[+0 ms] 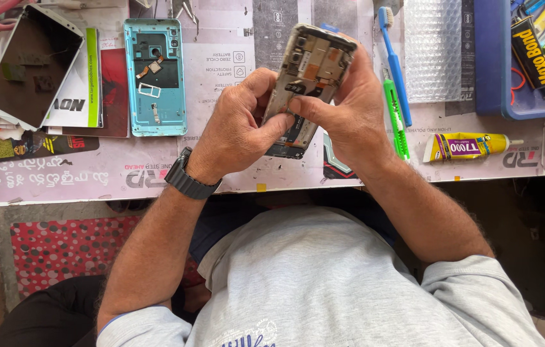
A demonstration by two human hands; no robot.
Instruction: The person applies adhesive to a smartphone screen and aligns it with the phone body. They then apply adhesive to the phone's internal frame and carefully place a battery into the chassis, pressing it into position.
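Observation:
An opened phone body [314,67] with its circuit board and inner parts bared is held tilted above the table, between both hands. My left hand [240,125], with a dark watch on its wrist, grips the phone's left side, thumb pressing at the middle. My right hand [349,115] wraps the right side and back, its thumb and forefinger pinching at a small part near the phone's centre. The lower end of the phone is partly hidden by my fingers.
A light-blue phone back cover [155,77] lies to the left, and a white phone with a dark screen [31,67] farther left. A blue toothbrush [395,61], a green tool [397,125], a yellow glue tube [468,146] and a blue tray [494,64] lie right.

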